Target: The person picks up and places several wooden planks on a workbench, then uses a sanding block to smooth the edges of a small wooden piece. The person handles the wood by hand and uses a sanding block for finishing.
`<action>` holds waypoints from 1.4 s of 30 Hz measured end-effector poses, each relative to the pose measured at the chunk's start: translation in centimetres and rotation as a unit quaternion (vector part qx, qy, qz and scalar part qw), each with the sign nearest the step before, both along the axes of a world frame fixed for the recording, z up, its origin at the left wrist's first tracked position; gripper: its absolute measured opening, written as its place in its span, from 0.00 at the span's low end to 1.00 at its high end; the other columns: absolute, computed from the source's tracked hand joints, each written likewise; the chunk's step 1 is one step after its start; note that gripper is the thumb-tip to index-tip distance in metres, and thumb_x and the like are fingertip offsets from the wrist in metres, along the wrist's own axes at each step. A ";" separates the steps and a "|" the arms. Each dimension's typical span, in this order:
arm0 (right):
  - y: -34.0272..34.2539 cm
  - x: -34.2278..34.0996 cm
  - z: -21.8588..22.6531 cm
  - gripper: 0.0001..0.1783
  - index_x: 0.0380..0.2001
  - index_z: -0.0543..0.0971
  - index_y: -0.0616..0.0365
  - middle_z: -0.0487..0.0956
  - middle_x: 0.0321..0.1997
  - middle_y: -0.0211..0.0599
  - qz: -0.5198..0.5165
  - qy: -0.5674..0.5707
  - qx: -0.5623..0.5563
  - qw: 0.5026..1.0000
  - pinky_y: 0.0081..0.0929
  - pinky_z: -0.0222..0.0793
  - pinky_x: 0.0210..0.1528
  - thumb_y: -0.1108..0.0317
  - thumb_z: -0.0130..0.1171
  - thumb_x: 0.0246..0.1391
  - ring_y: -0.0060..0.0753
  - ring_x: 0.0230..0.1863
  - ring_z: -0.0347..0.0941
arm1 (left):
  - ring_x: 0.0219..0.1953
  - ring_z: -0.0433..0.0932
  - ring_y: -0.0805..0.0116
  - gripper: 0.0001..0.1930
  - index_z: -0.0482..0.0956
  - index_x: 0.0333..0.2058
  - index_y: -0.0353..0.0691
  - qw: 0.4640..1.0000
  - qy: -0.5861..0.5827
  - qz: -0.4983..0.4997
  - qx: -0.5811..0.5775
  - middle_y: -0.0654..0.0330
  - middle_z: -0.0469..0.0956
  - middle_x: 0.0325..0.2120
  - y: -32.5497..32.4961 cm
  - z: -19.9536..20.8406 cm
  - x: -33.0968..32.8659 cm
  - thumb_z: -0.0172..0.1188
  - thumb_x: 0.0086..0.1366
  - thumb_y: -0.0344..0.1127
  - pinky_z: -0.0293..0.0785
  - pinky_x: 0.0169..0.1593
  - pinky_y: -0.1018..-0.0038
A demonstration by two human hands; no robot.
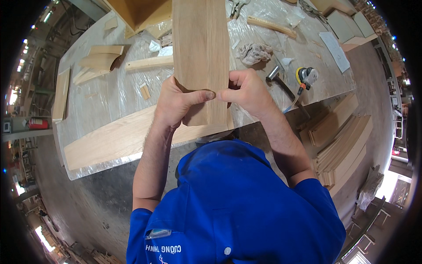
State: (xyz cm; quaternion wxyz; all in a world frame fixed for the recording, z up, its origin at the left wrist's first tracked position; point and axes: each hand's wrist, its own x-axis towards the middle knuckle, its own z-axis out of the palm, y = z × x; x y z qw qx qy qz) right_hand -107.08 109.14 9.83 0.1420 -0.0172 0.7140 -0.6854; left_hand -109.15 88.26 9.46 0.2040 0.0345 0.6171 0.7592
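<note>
Both of my hands grip a long wooden board near its close end, over the front edge of the table. My left hand wraps the board's left side, its thumb lying across the top face. On the right side, my right hand is curled round the edge, its thumb almost meeting the other one. The fingers beneath the board are hidden. Under its close end lies another wide, pale wooden board, along the table's front edge. The held board's far end runs out of view at the top.
Plastic film covers the table. To the right are a hammer, a sander, a crumpled cloth and a wooden strip. An open wooden box stands far left. Stacked boards lie low at the right.
</note>
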 end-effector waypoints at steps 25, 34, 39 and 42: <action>-0.6 0.4 -1.7 0.14 0.35 0.84 0.72 0.83 0.27 0.35 -0.028 0.006 0.003 1.000 0.20 0.72 0.29 0.71 0.69 0.46 0.18 0.28 0.77 | 0.41 0.85 0.70 0.23 0.82 0.46 0.34 0.998 0.024 -0.013 -0.053 0.55 0.87 0.39 -0.5 -0.3 0.7 0.78 0.50 0.26 0.81 0.48 0.70; -1.5 0.0 -4.0 0.13 0.33 0.86 0.68 0.86 0.28 0.37 -0.070 0.039 0.028 0.996 0.23 0.75 0.33 0.71 0.68 0.44 0.19 0.30 0.79 | 0.41 0.85 0.71 0.21 0.81 0.46 0.33 0.995 0.054 0.004 -0.086 0.56 0.87 0.38 -0.4 -1.1 0.6 0.76 0.52 0.25 0.82 0.47 0.71; -2.0 -0.3 -4.2 0.13 0.33 0.86 0.68 0.86 0.28 0.37 -0.078 0.056 0.075 0.993 0.24 0.75 0.32 0.70 0.69 0.44 0.20 0.30 0.79 | 0.40 0.85 0.71 0.20 0.81 0.46 0.32 0.993 0.056 0.005 -0.103 0.56 0.87 0.38 -0.5 -2.1 0.2 0.75 0.53 0.24 0.83 0.46 0.71; -2.2 -0.3 -4.2 0.13 0.33 0.85 0.69 0.86 0.27 0.37 -0.080 0.049 0.084 0.992 0.25 0.75 0.32 0.70 0.69 0.44 0.19 0.29 0.79 | 0.40 0.85 0.71 0.20 0.81 0.46 0.31 0.991 0.056 0.014 -0.119 0.55 0.87 0.38 -0.4 -2.1 0.2 0.74 0.54 0.24 0.83 0.46 0.71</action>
